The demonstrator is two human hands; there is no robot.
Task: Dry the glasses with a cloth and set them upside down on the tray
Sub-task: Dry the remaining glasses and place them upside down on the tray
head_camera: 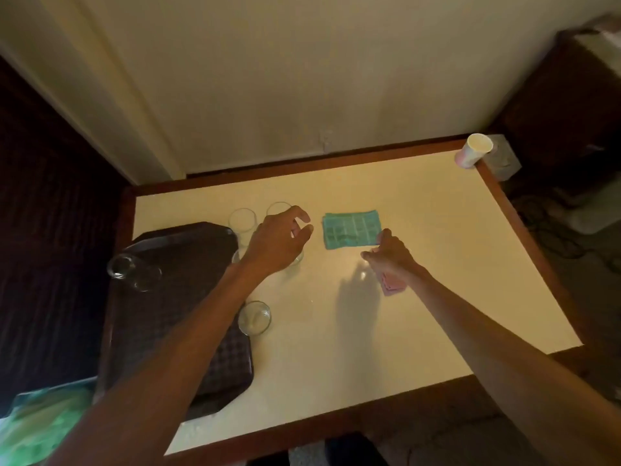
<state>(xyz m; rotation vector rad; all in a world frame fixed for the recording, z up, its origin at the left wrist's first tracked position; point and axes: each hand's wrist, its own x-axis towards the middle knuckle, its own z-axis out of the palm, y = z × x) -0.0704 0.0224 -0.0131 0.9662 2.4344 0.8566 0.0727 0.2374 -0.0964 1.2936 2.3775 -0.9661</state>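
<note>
A cream table (336,348) with a brown edge stands against a pale wall. A dark tray (144,324) sits on its left side, and one glass (125,265) is on it (how that one lies is hard to tell). The left hand (279,243) hangs over a near glass (297,262) that stands on the table just right of the tray. Its fingers are bent and spread apart, and they do not seem to hold anything yet.

The right hand (389,252) is off to the right, well apart from the left one. It grips a pink cloth (391,285) and sits at the corner of a green cloth (349,228) that lies flat.

The near glass is right under the left hand, so that hand is much nearer to it. It seems to stand mouth up, so a grab from above looks best. After that it would likely go right, to meet the pink cloth. Other glasses (242,220) wait close by.
</note>
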